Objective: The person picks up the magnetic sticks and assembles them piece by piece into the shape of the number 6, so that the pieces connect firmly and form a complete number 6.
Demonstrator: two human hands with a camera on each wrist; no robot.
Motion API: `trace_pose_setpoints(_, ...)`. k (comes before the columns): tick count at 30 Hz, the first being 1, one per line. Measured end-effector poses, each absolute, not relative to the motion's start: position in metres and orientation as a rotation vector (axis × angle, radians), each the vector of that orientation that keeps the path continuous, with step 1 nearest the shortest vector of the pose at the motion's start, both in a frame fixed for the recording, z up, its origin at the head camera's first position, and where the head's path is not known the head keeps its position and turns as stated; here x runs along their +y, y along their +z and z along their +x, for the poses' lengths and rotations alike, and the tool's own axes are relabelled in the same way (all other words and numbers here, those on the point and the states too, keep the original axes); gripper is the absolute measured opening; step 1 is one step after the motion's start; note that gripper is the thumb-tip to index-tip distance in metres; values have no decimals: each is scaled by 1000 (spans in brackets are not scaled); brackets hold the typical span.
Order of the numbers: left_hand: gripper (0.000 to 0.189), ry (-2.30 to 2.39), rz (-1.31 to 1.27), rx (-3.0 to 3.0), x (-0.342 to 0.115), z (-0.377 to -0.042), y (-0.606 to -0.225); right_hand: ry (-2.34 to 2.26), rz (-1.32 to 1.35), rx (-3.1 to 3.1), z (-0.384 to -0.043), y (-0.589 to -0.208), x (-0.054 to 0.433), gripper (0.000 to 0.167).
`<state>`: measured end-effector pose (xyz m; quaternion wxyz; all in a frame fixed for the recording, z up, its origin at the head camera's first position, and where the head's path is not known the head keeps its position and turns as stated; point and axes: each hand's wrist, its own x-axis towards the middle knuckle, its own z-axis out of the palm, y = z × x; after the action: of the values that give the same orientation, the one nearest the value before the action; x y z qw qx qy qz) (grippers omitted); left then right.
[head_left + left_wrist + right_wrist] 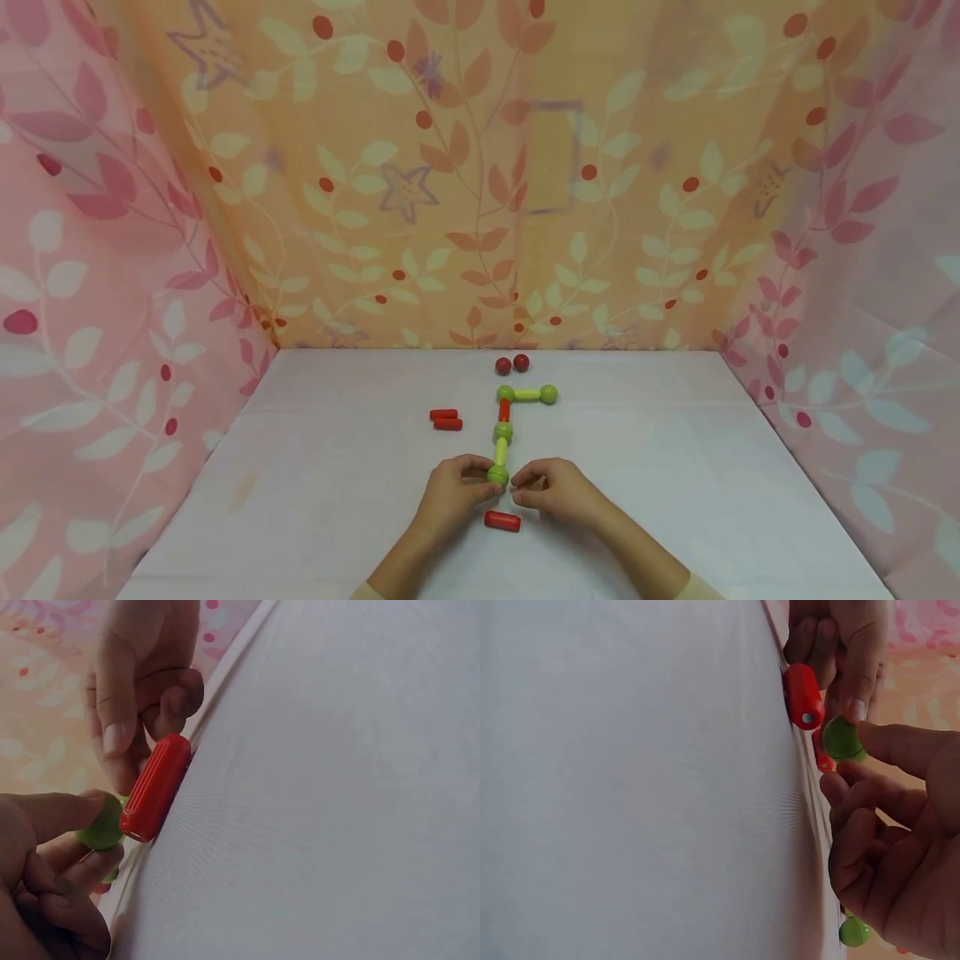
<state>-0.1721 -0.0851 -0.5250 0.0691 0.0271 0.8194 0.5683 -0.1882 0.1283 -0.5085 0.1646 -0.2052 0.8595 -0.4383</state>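
- The jointed chain of round green balls and yellow-green and red rods (501,452) runs forward from between your hands, its far end bending right.
- Its pieces look like light, hard plastic: stiff, hardly fragile, but perhaps slippery; best held across a ball's middle.
- Your left hand (453,496) pinches the near-end green ball (497,475) between thumb and fingers.
- Your right hand (562,492) sits just beside it, fingers loosely curved, thumb slightly apart, apparently gripping nothing; whether it touches, you cannot tell.
- A grooved red plastic-looking rod (502,521) lies between your wrists.
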Motion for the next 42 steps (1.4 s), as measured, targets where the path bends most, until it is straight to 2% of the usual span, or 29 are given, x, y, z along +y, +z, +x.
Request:
trace_pose_setpoints(9, 35, 1696, 110, 2507, -88, -176, -525, -1223, -824, 2442, -178, -514, 126, 32)
trace_pose_setpoints(17, 35, 1683, 81, 2537, -86, -175, -526, -1109, -832, 2569, -170, -517, 123, 33)
trace_pose_setpoints(31, 34, 1625, 67, 2595, -85, -173, -528, -1010, -1005, 2612, -167, -521, 120, 19)
trace_pose_setpoints(37, 33, 1627, 66, 2593, -84, -173, -532, -1051, -1138, 2491, -173, -507, 128, 16)
trace_pose_setpoints(42, 34, 1623, 71, 2588, -83, -173, -532, -1094, -1094, 2513, -187, -486, 140, 15)
